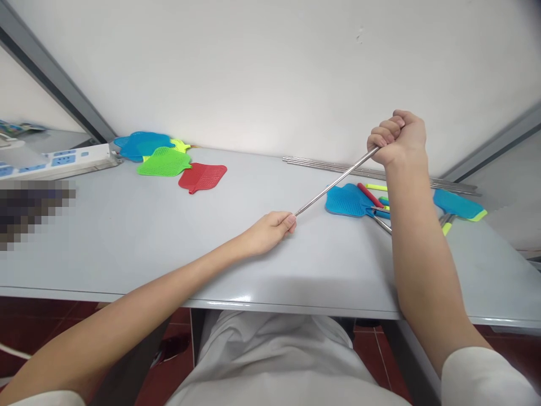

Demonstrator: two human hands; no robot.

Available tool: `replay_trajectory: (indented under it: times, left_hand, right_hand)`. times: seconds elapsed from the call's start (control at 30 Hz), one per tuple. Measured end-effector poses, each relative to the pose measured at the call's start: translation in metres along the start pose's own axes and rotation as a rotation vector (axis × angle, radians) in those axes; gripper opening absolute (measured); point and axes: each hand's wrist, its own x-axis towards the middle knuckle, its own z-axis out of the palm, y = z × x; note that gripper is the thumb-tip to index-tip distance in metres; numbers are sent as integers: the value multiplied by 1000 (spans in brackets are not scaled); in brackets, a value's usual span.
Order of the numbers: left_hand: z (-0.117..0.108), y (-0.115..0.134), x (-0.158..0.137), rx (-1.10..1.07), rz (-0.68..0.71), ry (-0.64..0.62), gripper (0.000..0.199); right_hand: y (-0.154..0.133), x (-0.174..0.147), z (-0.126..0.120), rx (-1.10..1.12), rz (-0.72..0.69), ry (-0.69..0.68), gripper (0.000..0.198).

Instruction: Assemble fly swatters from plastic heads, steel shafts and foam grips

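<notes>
Metal rod, slanting above the counter, one end in each hand. Left hand: fingers pinched round the lower end, thumb on top, arm reaching in low from bottom left. Right hand: fingers clenched in a fist round the upper end, raised higher, forearm near vertical. Both rod tips hidden in the grips. Can't tell if left hand touches the counter.

Right forearm covers part of the loose rods along the wall and part of the swatters near it: blue head, red tube, yellow-green bits. Far left: overlapping mesh heads, blue, green, red, yellow. Power strip cut off by left edge, socket markings too small to read; pixelated patch below it, contents unreadable. Both sleeves cropped.
</notes>
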Motion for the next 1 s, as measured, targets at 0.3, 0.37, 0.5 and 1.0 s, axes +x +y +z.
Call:
replay_trajectory:
  times: [0.3, 0.37, 0.5, 1.0]
  left_hand:
    - [0, 1, 0, 17, -5, 16, 37]
    - [1, 1, 0, 13, -9, 20, 37]
    - [2, 2, 0, 7, -15, 28, 37]
    - [1, 3, -1, 20, -28, 25, 38]
  right_hand:
    - [3, -2, 2, 4, -39, 8, 29]
    - [3, -2, 2, -3, -38, 4, 30]
    - [4, -2, 3, -23, -55, 16, 32]
    - [6, -1, 3, -20, -44, 35, 31]
